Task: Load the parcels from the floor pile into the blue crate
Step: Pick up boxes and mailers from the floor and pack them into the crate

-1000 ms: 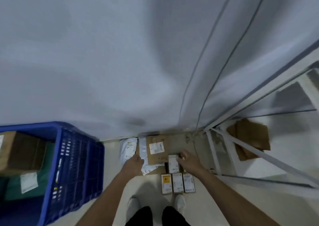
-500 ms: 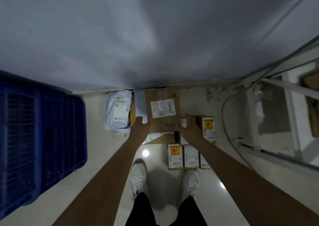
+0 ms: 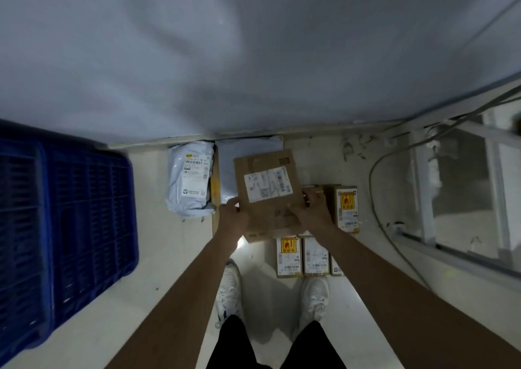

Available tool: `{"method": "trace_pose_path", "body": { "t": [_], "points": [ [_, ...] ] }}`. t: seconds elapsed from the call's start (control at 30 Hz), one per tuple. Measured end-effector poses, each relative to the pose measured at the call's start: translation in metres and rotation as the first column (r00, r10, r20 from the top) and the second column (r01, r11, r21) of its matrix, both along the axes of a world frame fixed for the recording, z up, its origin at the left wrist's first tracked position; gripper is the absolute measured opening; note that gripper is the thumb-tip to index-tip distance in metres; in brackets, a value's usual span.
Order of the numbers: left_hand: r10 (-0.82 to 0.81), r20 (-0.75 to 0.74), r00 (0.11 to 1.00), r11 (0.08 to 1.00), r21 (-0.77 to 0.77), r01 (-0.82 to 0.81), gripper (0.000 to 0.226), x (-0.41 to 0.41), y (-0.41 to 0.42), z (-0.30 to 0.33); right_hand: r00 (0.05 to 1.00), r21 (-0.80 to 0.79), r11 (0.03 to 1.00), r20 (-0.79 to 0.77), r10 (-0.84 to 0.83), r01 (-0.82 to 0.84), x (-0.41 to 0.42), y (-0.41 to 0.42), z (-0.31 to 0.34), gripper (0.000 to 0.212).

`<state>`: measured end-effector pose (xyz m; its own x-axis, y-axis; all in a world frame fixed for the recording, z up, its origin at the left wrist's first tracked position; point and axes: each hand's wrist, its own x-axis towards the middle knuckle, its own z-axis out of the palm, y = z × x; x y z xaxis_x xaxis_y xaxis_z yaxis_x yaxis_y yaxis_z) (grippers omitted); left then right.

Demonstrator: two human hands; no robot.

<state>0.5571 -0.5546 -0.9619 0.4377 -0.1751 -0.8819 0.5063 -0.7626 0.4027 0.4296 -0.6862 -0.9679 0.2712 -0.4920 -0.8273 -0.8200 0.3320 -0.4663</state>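
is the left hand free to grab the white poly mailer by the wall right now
Probably not yet: the left hand grips the cardboard parcel together with the right hand. The white mailer itself lies uncovered, close beside it.

A plain grey-white wall filled the upper view and met a pale, smooth floor along a scuffed skirting edge. At right stood a white metal frame, with a grey cable curving down beside it. Light was dim.
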Motion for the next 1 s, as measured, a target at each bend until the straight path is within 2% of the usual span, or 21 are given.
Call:
{"method": "trace_pose_path", "body": {
  "t": [0.1, 0.17, 0.23, 0.33, 0.43, 0.53, 0.63, 0.73, 0.83, 0.9, 1.0],
  "points": [
    [0.099, -0.005, 0.995, 0.993, -0.068, -0.100, 0.031, -0.009, 0.008, 0.043, 0.980, 0.048, 0.982, 0.076, -0.184, 0.181, -0.003, 0.000, 0.033, 0.049],
    [0.145, 0.013, 0.989, 0.983, -0.115, -0.142, 0.029, -0.013, 0.011, 0.077, 0.934, 0.223, 0.923, 0.106, -0.342, 0.313, -0.005, -0.001, 0.061, 0.049],
    [0.164, 0.040, 0.986, 0.974, -0.164, -0.156, 0.029, -0.014, 0.014, 0.111, 0.924, 0.332, 0.891, 0.116, -0.365, 0.310, -0.010, -0.005, 0.093, 0.053],
    [0.188, 0.002, 0.982, 0.957, -0.223, -0.183, 0.030, -0.014, 0.021, 0.169, 0.945, 0.330, 0.916, 0.153, -0.290, 0.228, -0.017, -0.016, 0.147, 0.057],
    [0.222, 0.055, 0.973, 0.947, -0.251, -0.202, 0.023, -0.015, 0.030, 0.225, 0.947, 0.323, 0.932, 0.212, -0.243, 0.166, -0.017, -0.022, 0.207, 0.056],
    [0.321, 0.068, 0.945, 0.910, -0.298, -0.288, 0.017, -0.012, 0.034, 0.287, 0.924, 0.307, 0.945, 0.316, -0.214, 0.114, -0.014, -0.029, 0.273, 0.061],
    [0.366, 0.023, 0.930, 0.869, -0.367, -0.333, 0.031, -0.011, 0.043, 0.346, 0.914, 0.312, 0.948, 0.367, -0.173, 0.054, -0.013, -0.031, 0.337, 0.058],
    [0.359, -0.049, 0.932, 0.814, -0.472, -0.338, 0.031, -0.011, 0.063, 0.409, 0.906, 0.324, 0.944, 0.414, -0.083, -0.061, -0.011, -0.033, 0.401, 0.059],
    [0.344, -0.146, 0.928, 0.766, -0.528, -0.367, 0.062, -0.006, 0.091, 0.459, 0.887, 0.285, 0.937, 0.459, 0.051, -0.202, -0.003, -0.030, 0.461, 0.075],
    [0.338, -0.172, 0.925, 0.733, -0.568, -0.373, 0.072, -0.004, 0.111, 0.490, 0.869, 0.263, 0.922, 0.478, 0.131, -0.284, 0.003, -0.021, 0.504, 0.070],
    [0.386, -0.178, 0.905, 0.688, -0.597, -0.411, 0.072, -0.009, 0.142, 0.532, 0.840, 0.235, 0.908, 0.508, 0.190, -0.347, 0.012, -0.001, 0.557, 0.062]
  ]
}}
